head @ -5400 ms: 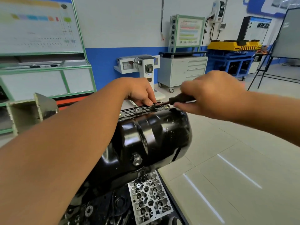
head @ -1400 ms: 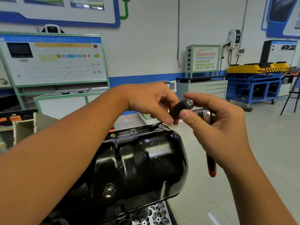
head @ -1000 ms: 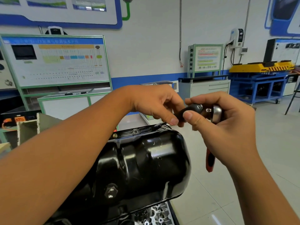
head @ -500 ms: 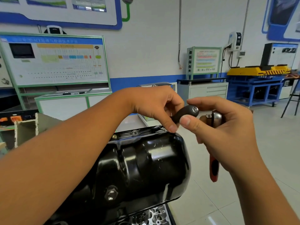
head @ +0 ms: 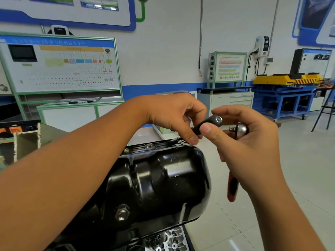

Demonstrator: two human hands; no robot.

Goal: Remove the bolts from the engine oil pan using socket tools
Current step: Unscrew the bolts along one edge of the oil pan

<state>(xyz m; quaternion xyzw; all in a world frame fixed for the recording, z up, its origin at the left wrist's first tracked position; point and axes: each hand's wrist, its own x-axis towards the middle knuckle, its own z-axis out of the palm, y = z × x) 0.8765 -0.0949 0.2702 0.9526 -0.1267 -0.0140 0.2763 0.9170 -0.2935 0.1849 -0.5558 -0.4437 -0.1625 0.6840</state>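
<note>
Glossy black steel engine oil pan (head: 163,182): lower centre of frame, flange bolts (head: 149,146) along its top edge. Black-handled socket driver (head: 208,124): centre, directly above the pan's upper right corner, pinched between left hand (head: 174,115) and right hand (head: 250,142). Right hand's lower fingers also curl around a chrome-headed ratchet with red grip (head: 233,185), hanging right of the pan.
</note>
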